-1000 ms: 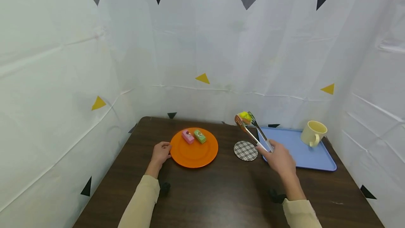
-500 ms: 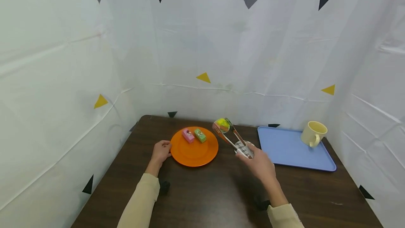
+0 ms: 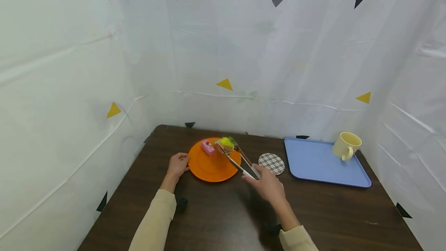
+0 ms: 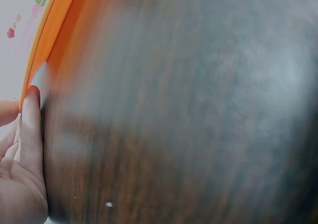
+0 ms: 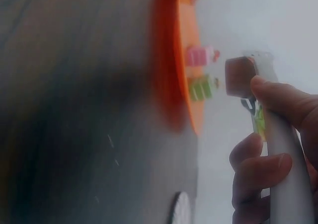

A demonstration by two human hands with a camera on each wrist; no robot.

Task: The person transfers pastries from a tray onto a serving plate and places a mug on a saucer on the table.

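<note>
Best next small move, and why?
Probably ease the yellow-topped food piece toward the bare near half of the round orange plate. The white-handled metal tongs in the right grip hold it above the plate, and in the head view it hides the green rectangular block that the right wrist view shows there.

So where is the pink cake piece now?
In the head view, the pink cake piece lies toward the far side of the orange plate, just left of the tongs; the right wrist view shows it beside the green piece.
</note>
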